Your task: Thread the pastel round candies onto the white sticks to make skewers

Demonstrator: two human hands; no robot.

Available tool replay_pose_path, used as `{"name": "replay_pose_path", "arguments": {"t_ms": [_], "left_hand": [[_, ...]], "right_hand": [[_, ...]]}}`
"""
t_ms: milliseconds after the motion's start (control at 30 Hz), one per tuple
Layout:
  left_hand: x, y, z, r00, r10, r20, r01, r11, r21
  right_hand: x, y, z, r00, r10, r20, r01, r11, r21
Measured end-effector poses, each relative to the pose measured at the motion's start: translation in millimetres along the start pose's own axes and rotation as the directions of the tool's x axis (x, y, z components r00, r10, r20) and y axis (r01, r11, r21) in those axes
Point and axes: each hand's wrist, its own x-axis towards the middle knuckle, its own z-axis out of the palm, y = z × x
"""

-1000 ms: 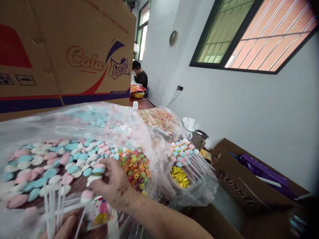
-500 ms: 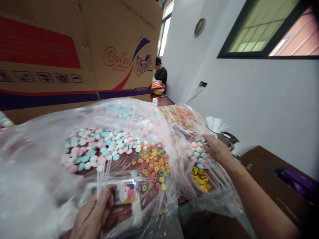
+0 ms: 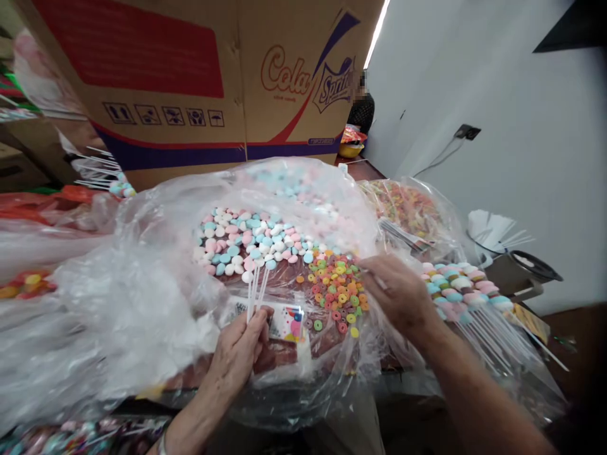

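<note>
My left hand (image 3: 244,341) is closed around several white lollipop sticks (image 3: 257,291), which point upward. Just behind it, a white printed card (image 3: 287,321) with coloured dots lies on the table. My right hand (image 3: 398,294), slightly blurred, hovers at the right edge of a heap of coloured ring-shaped sweets (image 3: 334,287). Its fingers reach left, loosely apart, and nothing shows in them. Pink, blue and white candies (image 3: 232,243) spread from a clear plastic bag beyond both hands. Finished candy sticks (image 3: 462,287) lie stacked beyond my right wrist.
A large cardboard box (image 3: 190,69) stands behind the bags. At right are a bag of ring sweets (image 3: 408,205) and a pot (image 3: 526,272) beside white sticks. Crumpled clear plastic (image 3: 156,303) covers the left side. A person (image 3: 363,110) sits far back.
My right hand has moved left from the stacked candy sticks to the ring sweets. My left hand still holds its sticks. The view has swung left and down.
</note>
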Motion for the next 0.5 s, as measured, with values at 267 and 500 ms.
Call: {"name": "replay_pose_path", "arguments": {"t_ms": [267, 500], "left_hand": [[0.7, -4.8, -3.0, 0.998, 0.052, 0.019, -0.053, 0.997, 0.05], [-2.9, 9.4, 1.7, 0.999, 0.019, 0.042, -0.019, 1.0, -0.013]], "right_hand": [[-17.5, -54.4, 54.4, 0.826, -0.067, 0.559, 0.072, 0.997, 0.013], [1.0, -50.3, 65.9, 0.862, -0.023, 0.506, 0.048, 0.998, -0.036]]}}
